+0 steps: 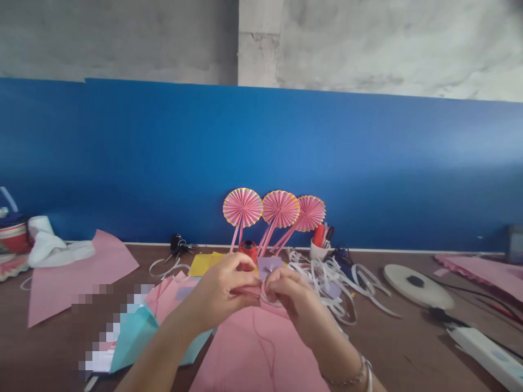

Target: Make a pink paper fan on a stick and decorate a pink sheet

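My left hand (220,291) is closed around a narrow folded piece of pink paper (247,292), thumb below and fingers above. At its right end, my right hand (292,296) is pinched; what lies between the fingertips is too small to make out. Below the hands a thin reddish thread (261,335) trails over a large pink paper sheet (255,359). A loop of white strip shows by the right fingertips. Just behind the hands are a red spool-like object (248,253) and a purple paper square (269,265).
Three round pink pleated paper fans (242,208) lean against the blue partition (163,152). To the right lie tangled white strips (327,288), a white pen cup (320,249), a round pale disc (419,286) and a power strip (486,354). Left are pink sheets (77,277) and keys (178,246).
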A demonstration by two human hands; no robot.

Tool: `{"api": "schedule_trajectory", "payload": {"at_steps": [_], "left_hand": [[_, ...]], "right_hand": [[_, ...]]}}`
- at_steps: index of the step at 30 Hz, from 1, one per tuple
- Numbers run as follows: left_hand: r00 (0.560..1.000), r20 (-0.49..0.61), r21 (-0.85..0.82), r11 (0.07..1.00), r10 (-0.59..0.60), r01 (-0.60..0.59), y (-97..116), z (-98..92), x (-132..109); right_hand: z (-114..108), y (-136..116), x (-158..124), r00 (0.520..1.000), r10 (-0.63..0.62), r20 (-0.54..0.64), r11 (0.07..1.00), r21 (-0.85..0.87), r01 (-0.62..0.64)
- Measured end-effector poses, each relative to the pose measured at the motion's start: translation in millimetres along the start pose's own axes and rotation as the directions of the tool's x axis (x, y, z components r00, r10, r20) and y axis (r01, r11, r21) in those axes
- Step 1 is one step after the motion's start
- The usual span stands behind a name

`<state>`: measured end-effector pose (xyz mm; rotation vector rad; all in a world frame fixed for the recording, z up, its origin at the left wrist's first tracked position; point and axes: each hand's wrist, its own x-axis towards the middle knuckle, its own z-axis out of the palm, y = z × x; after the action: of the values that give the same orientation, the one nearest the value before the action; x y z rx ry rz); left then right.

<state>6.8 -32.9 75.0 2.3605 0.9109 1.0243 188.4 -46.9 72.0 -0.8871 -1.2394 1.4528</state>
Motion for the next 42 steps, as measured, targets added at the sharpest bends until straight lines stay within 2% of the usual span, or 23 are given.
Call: {"api": "schedule_trajectory", "payload": {"at_steps": [2, 5, 7, 10, 18, 42], "left_hand": [[1.000, 0.005, -0.016, 1.000, 0.009, -0.009, 0.5, 1.1, 0.7], [0.992, -0.113, -0.165, 0.986, -0.048, 0.029, -0.2, 5.9, 2.3], [0.981, -0.165, -0.250, 0.966, -0.106, 0.062, -1.3, 8.4, 3.1], [0.977, -0.162, -0.296, 0.952, -0.137, 0.084, -3.5, 10.2, 3.4], [0.987, -0.109, -0.263, 0.960, -0.123, 0.090, -7.5, 13.1, 1.5], [0.992, -0.112, -0.183, 0.983, -0.051, 0.030, -8.4, 11.9, 1.4]], "right_hand": [[-5.7, -3.1, -0.8, 0.999, -0.048, 0.005, 0.998, -0.031, 0.048], [-10.9, -7.3, -0.5, 0.997, -0.081, -0.011, 0.982, -0.171, 0.078], [-9.7, -7.5, 0.9, 0.998, -0.057, -0.020, 0.972, -0.230, 0.051], [-3.9, -3.5, 3.6, 1.000, 0.011, 0.014, 0.973, -0.230, -0.007], [-3.6, 2.4, 6.4, 0.998, 0.039, 0.051, 0.989, -0.146, -0.031], [-8.2, 6.5, 8.7, 0.991, 0.047, 0.125, 0.998, -0.055, -0.040]]}}
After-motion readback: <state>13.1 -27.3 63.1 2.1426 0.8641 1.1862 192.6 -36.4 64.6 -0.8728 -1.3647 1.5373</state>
